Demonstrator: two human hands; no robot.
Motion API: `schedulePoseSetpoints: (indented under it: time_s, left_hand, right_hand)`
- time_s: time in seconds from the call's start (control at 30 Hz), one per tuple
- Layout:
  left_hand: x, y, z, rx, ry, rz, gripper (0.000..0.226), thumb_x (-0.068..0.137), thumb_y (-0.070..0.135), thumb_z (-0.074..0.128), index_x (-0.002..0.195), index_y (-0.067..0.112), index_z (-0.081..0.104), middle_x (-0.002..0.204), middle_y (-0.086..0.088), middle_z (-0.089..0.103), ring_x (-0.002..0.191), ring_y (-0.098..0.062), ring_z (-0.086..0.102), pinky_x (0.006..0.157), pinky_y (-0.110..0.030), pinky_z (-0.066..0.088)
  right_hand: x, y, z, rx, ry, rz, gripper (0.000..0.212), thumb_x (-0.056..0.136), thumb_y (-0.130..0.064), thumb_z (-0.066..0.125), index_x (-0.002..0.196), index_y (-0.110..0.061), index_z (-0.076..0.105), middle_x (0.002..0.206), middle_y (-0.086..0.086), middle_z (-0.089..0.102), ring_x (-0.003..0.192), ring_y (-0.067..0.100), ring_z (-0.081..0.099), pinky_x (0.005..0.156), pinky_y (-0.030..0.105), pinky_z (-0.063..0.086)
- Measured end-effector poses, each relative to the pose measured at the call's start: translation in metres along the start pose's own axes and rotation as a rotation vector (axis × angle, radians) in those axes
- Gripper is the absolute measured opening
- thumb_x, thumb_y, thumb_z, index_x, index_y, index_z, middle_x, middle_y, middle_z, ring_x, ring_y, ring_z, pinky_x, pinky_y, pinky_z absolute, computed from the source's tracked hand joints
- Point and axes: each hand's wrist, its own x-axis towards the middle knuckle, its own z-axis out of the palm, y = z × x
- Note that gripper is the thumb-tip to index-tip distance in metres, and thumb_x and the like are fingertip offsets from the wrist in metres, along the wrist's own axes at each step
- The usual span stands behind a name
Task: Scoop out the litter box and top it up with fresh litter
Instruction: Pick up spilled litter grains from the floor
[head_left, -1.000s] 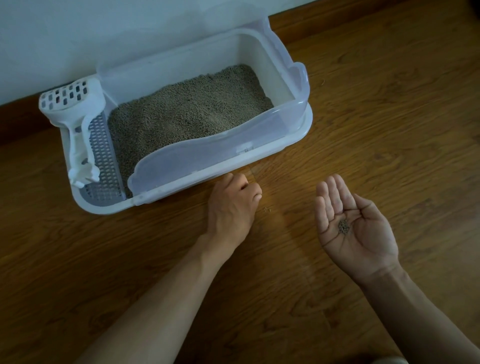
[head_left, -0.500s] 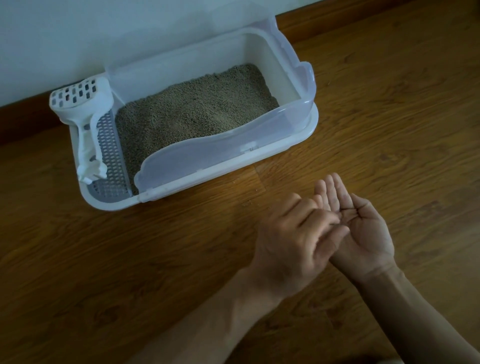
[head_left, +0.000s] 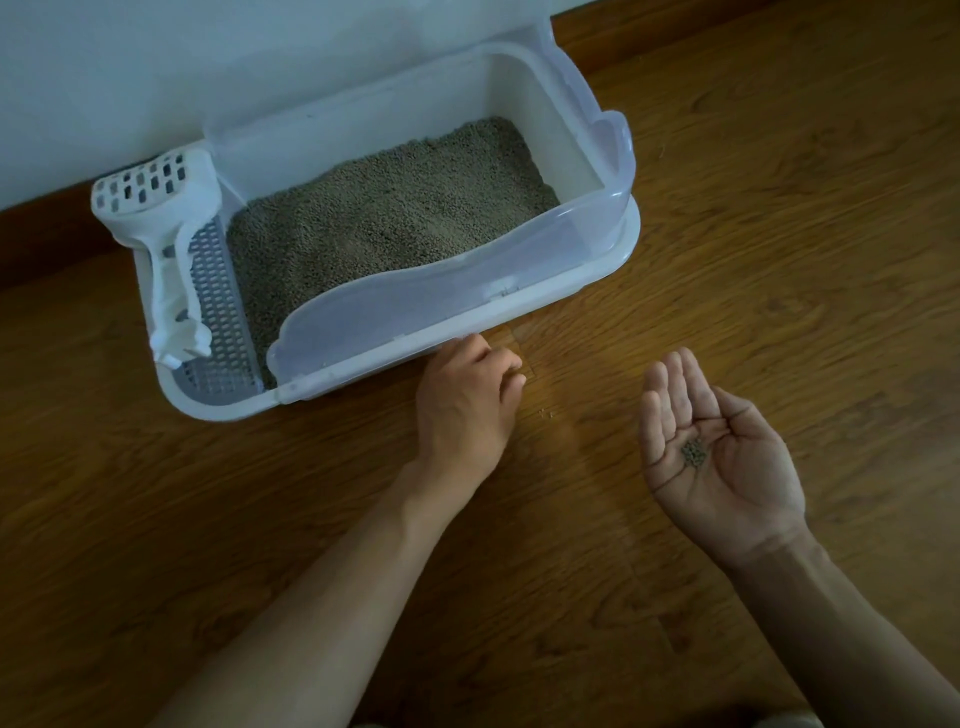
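Wooden floor (head_left: 779, 208), white wall behind. Litter box (head_left: 621, 171) is set against the wall, long axis running left to right, ahead and left of both hands. Left hand (head_left: 462, 405), fingers curled at the box's near edge, is nearer; any grasp cannot be told. Stray grains (head_left: 545, 413) lie just beside it. Right hand (head_left: 722, 457), palm up and relaxed, carries collected litter grains (head_left: 693, 452). Scoop (head_left: 166, 249) is parked at the box's left end.

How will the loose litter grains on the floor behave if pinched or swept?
The stray grains look tiny and rounded, so they would likely roll on the smooth wood floor. Probably light. The heap in the right hand sits loose, so tilting would likely spill it.
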Motion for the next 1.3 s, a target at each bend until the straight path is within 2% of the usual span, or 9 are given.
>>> schedulePoseSetpoints:
  time_s: [0.2,0.3,0.53,0.7,0.8,0.9,1.0,1.1,1.3]
  left_hand:
    - [0.003,0.005,0.006,0.072,-0.037,0.011,0.008,0.093,0.024,0.065,0.086,0.02,0.066,0.089,0.005,0.057,0.088,-0.016,0.053,0.07,-0.031,0.05]
    - [0.002,0.008,0.008,0.083,-0.064,-0.016,0.01,0.098,0.026,0.056,0.091,0.02,0.061,0.093,0.005,0.056,0.089,-0.015,0.052,0.072,-0.029,0.048]
    - [-0.041,0.067,-0.017,-0.379,0.222,0.177,0.018,0.099,0.024,0.056,0.093,0.01,0.065,0.086,0.002,0.059,0.077,-0.006,0.049,0.063,-0.016,0.04]
    - [-0.06,0.105,-0.012,-0.449,0.169,0.288,0.016,0.097,0.023,0.064,0.093,0.009,0.069,0.087,-0.002,0.064,0.084,-0.013,0.054,0.072,-0.03,0.049]
    - [-0.065,0.107,-0.013,-0.52,0.206,0.306,0.017,0.097,0.022,0.065,0.092,0.007,0.071,0.084,-0.002,0.064,0.079,-0.013,0.054,0.069,-0.031,0.047]
    - [-0.06,0.09,-0.015,-0.569,0.249,0.129,0.018,0.098,0.025,0.059,0.091,0.011,0.069,0.081,0.004,0.06,0.073,-0.007,0.051,0.061,-0.02,0.041]
    - [-0.049,0.053,-0.008,-0.33,0.083,-0.163,0.01,0.092,0.029,0.064,0.093,0.02,0.068,0.088,0.01,0.055,0.077,0.0,0.047,0.062,-0.012,0.039]
    - [-0.043,0.023,0.003,-0.134,0.01,-0.135,0.013,0.088,0.029,0.071,0.099,0.022,0.072,0.091,0.011,0.054,0.084,-0.006,0.05,0.067,-0.019,0.047]
    - [-0.041,0.016,0.014,-0.062,0.012,-0.065,0.022,0.088,0.032,0.069,0.106,0.02,0.073,0.093,0.006,0.057,0.089,-0.01,0.048,0.068,-0.03,0.052]
  right_hand:
    - [0.002,-0.004,-0.008,-0.034,0.01,0.055,0.044,0.098,-0.023,0.036,0.114,-0.002,0.071,0.113,0.012,0.072,0.112,0.025,0.067,0.085,0.043,0.058]
    - [0.001,-0.001,-0.005,-0.029,0.033,0.016,0.043,0.097,-0.022,0.037,0.109,-0.003,0.074,0.108,0.01,0.074,0.105,0.023,0.07,0.078,0.041,0.06]
    - [0.001,0.007,0.008,-0.062,0.095,-0.037,0.044,0.096,-0.023,0.037,0.098,-0.005,0.077,0.103,0.006,0.075,0.098,0.019,0.072,0.07,0.035,0.061]
    - [0.002,0.011,-0.003,-0.07,0.032,0.154,0.051,0.101,-0.026,0.028,0.129,0.001,0.06,0.131,0.018,0.062,0.127,0.029,0.056,0.104,0.044,0.046]
    - [0.001,0.007,-0.007,-0.079,-0.026,0.184,0.058,0.103,-0.031,0.02,0.132,0.003,0.057,0.132,0.021,0.06,0.131,0.029,0.051,0.111,0.041,0.037]
    - [-0.001,0.0,-0.007,-0.077,0.014,0.128,0.054,0.102,-0.028,0.024,0.126,0.002,0.063,0.125,0.017,0.065,0.126,0.026,0.057,0.105,0.04,0.044]
    - [-0.003,-0.004,-0.005,-0.001,0.069,0.047,0.047,0.1,-0.025,0.032,0.111,-0.002,0.072,0.11,0.01,0.073,0.109,0.023,0.068,0.084,0.041,0.058]
    - [-0.004,-0.004,-0.002,0.016,0.043,-0.002,0.043,0.098,-0.024,0.037,0.106,-0.005,0.075,0.106,0.007,0.075,0.103,0.021,0.071,0.075,0.04,0.061]
    - [-0.004,0.001,0.005,-0.044,0.004,-0.036,0.04,0.093,-0.022,0.04,0.1,-0.007,0.077,0.102,0.004,0.075,0.099,0.018,0.072,0.07,0.036,0.062]
